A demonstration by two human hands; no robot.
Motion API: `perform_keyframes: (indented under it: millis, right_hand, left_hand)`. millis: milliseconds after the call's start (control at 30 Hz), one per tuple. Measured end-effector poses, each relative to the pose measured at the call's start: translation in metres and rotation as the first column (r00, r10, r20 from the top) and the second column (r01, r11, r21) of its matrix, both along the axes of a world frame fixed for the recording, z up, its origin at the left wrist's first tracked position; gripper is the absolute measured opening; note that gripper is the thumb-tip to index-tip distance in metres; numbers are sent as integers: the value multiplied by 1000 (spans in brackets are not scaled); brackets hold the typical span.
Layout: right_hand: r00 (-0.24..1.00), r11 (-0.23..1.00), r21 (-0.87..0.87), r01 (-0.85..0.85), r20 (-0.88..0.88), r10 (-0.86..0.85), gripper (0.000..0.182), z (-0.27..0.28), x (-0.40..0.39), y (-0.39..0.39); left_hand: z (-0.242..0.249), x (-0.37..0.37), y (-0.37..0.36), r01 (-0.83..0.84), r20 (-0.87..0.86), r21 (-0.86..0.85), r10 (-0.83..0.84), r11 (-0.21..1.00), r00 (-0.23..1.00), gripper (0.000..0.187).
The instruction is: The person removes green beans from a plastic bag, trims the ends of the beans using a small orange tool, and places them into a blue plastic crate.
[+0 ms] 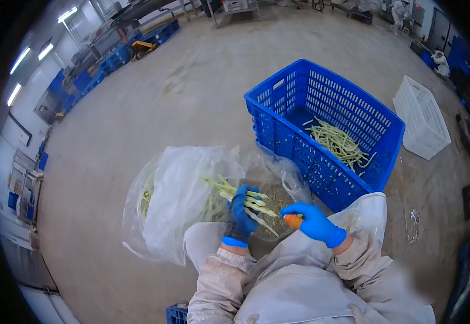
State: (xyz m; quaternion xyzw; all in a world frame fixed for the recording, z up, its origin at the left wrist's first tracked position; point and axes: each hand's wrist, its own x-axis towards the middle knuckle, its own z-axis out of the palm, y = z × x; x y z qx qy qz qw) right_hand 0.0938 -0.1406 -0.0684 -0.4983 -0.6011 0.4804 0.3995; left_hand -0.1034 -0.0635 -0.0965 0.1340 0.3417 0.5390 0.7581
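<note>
My left hand [241, 214], in a blue glove, is closed round a small bunch of long green beans [251, 202], whose ends stick out on both sides. Just right of the bean ends, my right hand [315, 222], also blue-gloved, grips an orange-handled tool [292, 220]; its blade, if any, cannot be made out. Below and between the hands lies a clear plastic bag [294, 178] with small green scraps in it. A large clear bag [175, 189] with more beans rests to the left of my left hand.
A blue crate [321, 146] holding loose beans stands ahead to the right, with a white crate [424, 119] beyond it. Part of a blue crate [176, 314] shows near my lap. Two people [399, 15] in white are far off at the upper right.
</note>
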Motion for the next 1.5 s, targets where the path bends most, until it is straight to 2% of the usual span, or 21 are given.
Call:
perform_keyframes:
  millis: [100,333,400,433,500,533,600,633,700,833,900,1000,1067,1133,1233,1300,1333,1367,1433,1467,1500]
  right_hand:
    - [993,995,91,37,112,-47,19,10,-14,-4]
    - [986,994,57,98,132,-105,16,15,-23,-1]
    - [982,988,141,55,170,-79,15,16,-23,-2]
    - [982,989,141,54,171,-78,15,15,-24,-3]
    - [992,999,42,25,-121,-20,15,12,-27,-6]
    - [992,999,42,25,-121,-20,15,8,-26,-5]
    - [971,972,-79,221,-73,-227,18,-9,-22,0]
    - [971,972,-76,224,-72,-230,18,-17,-19,3]
    - [948,930,197,309,10,-317,22,-30,-15,2]
    - [914,881,288,375,44,-404,23,-8,-2,1]
    - [899,854,455,251,218,-380,22,4,2,1]
    - [860,801,520,298,218,-461,21,3,10,12]
    - [842,779,536,325,211,-496,20,11,17,20]
    - [821,747,562,356,193,-537,16,16,25,26]
    - [806,732,479,483,83,-586,13,20,42,33]
    - [736,643,460,613,-35,-676,11,8,69,43]
    - [650,587,290,756,-215,-729,12,-2,83,49]
    - [570,542,182,820,-180,-802,15,0,96,50]
    - [703,679,202,706,-78,-707,18,-28,112,51]
    - [761,736,467,491,181,-623,19,-55,109,50]
    - [705,751,633,190,444,-553,21,-77,104,41]
  left_hand:
    - [0,2,0,-27,12,21,27,999,1000,21]
    - [6,4,-3,-67,1,12,67,998,998,20]
    - [4,0,-3,70,-24,81,-68,994,997,20]
    - [5,0,-4,69,-23,80,-67,994,997,20]
    - [8,1,-7,126,107,63,-133,990,985,23]
    - [14,2,-11,127,107,63,-133,990,985,23]
    - [27,6,-19,303,146,79,-312,950,939,25]
    - [26,10,-22,306,147,81,-315,949,938,25]
    - [22,16,-30,404,73,99,-411,909,909,24]
    - [14,10,-26,399,182,241,-445,885,877,27]
    - [17,10,-28,387,176,184,-418,904,891,26]
    - [45,18,-38,619,313,98,-615,779,724,32]
    - [36,19,-43,604,254,117,-611,789,749,37]
    - [34,16,-40,583,141,129,-597,802,790,52]
    - [19,6,-34,508,285,254,-565,823,774,60]
    - [20,0,-29,543,200,256,-593,800,780,63]
    - [16,-2,-26,458,236,222,-503,861,831,62]
    - [14,-5,-24,366,268,182,-405,912,874,60]
    - [14,-3,-14,148,301,94,-170,985,938,45]
    - [8,-5,-6,112,323,91,-136,989,937,40]
    - [1,-7,1,80,347,88,-106,993,932,35]
